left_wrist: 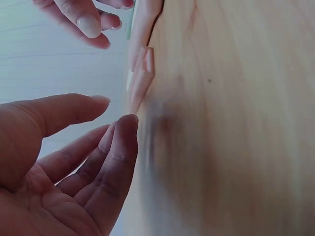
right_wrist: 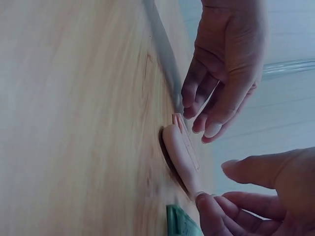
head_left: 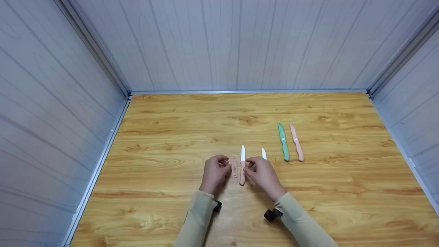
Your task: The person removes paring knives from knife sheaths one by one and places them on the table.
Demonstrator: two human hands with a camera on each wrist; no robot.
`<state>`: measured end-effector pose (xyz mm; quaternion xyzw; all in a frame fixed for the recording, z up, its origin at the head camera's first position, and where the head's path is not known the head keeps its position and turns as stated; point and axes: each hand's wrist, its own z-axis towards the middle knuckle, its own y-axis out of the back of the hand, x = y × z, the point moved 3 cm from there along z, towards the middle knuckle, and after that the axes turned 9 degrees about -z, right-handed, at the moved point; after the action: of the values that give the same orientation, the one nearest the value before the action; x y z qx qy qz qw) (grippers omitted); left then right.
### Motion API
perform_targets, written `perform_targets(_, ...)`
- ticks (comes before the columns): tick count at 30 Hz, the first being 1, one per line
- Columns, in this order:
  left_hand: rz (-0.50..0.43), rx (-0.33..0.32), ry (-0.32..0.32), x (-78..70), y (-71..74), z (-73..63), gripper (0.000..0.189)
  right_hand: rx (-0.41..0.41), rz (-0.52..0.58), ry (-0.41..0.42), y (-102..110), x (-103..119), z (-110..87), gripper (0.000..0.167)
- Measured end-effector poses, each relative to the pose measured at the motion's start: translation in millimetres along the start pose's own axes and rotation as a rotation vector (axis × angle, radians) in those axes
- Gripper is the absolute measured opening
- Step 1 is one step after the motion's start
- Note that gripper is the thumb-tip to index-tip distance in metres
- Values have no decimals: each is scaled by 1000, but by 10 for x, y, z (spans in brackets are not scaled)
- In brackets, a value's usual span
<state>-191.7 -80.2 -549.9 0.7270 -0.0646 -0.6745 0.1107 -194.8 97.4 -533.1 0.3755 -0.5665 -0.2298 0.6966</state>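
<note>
A pink-handled paring knife (head_left: 242,176) lies on the table with its white blade bare and pointing away from me. Just left of it lies a flat pink blade sheath (head_left: 234,168). My left hand (head_left: 213,174) hovers beside the sheath, thumb and fingers apart, holding nothing. At the knife's right side is my right hand (head_left: 264,173), its thumb and fingers spread; a fingertip is close to the handle, and contact is unclear. Behind that hand a second white blade (head_left: 264,153) sticks out, its handle hidden. The right wrist view shows a green piece (right_wrist: 179,222) near the right fingers.
To the right on the wooden table (head_left: 164,137), a green knife (head_left: 283,142) and a pink knife (head_left: 296,142) lie side by side, their blades covered in matching colours. Pale panel walls (head_left: 219,44) enclose the table at the back and both sides.
</note>
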Motion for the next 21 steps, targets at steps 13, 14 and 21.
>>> perform_targets(13,-55,139,-123,-154,-114,-32,22,-14,6,134,199,-49,-161,28)
perform_targets(14,-55,148,-123,-162,-128,-28,23,-12,6,129,216,-58,-169,28)
perform_targets(21,-48,203,-112,-252,-243,25,28,-33,-23,127,341,-177,-213,33)
